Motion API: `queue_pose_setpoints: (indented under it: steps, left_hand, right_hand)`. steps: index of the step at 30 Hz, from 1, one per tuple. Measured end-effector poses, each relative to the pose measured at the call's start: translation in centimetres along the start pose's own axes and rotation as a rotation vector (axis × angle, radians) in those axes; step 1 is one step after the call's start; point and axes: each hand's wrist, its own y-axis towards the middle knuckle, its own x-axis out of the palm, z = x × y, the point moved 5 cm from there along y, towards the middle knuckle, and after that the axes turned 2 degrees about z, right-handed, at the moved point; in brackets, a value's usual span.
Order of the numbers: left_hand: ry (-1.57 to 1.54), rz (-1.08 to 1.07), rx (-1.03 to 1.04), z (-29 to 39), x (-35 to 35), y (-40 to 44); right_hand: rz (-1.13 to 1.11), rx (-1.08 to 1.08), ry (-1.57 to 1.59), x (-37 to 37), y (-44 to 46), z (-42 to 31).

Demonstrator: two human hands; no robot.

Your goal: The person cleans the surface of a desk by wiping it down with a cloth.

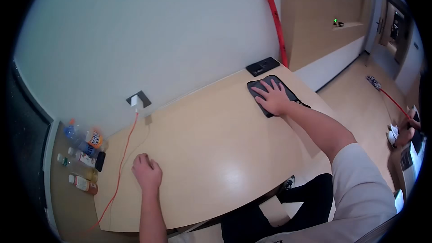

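Note:
My right hand point(273, 99) lies flat, fingers spread, on a black zippered pouch point(255, 86) near the far right part of the wooden table point(202, 153). A dark cord or zip pull sticks out from the pouch's right side. Just beyond the pouch, a black phone-like object point(263, 66) rests by the wall edge. On the left part of the table, my left hand point(147, 172) rests with its fingers curled in, and nothing shows in it. A red-orange cable point(122, 164) runs to the left of this hand.
The cable hangs from a white charger point(136, 102) in a wall socket. Several bottles point(83, 183) and a dark object point(100, 161) stand along the left end. A long red tube point(275, 20) leans against the wall. Another person point(411, 139) is at the right, near a red-handled mop point(396, 103).

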Motion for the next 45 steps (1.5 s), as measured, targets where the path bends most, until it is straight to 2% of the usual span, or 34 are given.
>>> queue_pose_setpoints:
  steps: [4,9,12,16,19,22,26,31,34,38,40,42,44,45]
  left_hand:
    - [-0.003,-0.017,-0.023,0.4,-0.5,0.7]
    - [-0.006,-0.034,-0.007,0.1,-0.1,0.4]
    - [-0.011,0.001,0.062,-1.7,1.2,0.8]
    - [-0.119,-0.037,-0.074,-1.5,1.1,1.0]
    - [-0.175,-0.039,-0.02,-4.1,3.4,1.4]
    - [-0.015,-0.177,0.056,2.4,-2.3,0.4]
    - [-0.03,-0.153,0.091,1.2,-1.3,0.8]
    - [0.001,-0.223,0.096,0.3,-0.1,1.5]
    - [-0.057,-0.025,0.137,-1.2,0.7,0.7]
    - [-0.104,-0.045,0.184,-0.7,3.6,2.2]
    - [-0.066,-0.047,0.156,-3.3,2.3,0.8]
    - [0.025,-0.104,0.233,-2.5,1.7,1.1]
    - [-0.242,-0.018,-0.067,-5.8,3.7,0.1]
    - [-0.155,-0.044,-0.034,-4.4,2.7,0.0]
  right_hand:
    - [0.004,0.068,0.022,0.2,1.7,-0.1]
    - [0.082,0.06,0.039,1.0,-0.6,-0.2]
    - [0.046,0.026,0.058,-0.1,-4.1,-1.1]
    - [0.073,-0.045,0.121,-0.2,-9.4,-1.8]
    - [0.084,-0.103,0.163,-0.7,-14.6,-2.2]
    - [0.073,-0.134,0.213,-1.4,-18.3,-1.2]
    - [0.084,-0.111,0.245,-1.7,-19.1,-1.0]
    - [0.022,-0.082,0.258,-2.8,-18.7,-1.3]
    - [0.029,-0.069,0.259,-3.0,-17.1,-1.2]
    - [0.037,-0.023,0.22,-2.5,-12.7,-0.4]
    - [0.02,-0.016,0.182,-1.7,-10.0,-0.7]
    - [-0.012,-0.005,0.117,-0.7,-6.5,-0.5]
    - [-0.048,0.006,0.068,-0.7,-4.4,-0.4]
    - [-0.046,0.008,0.055,-0.3,-3.0,-0.3]
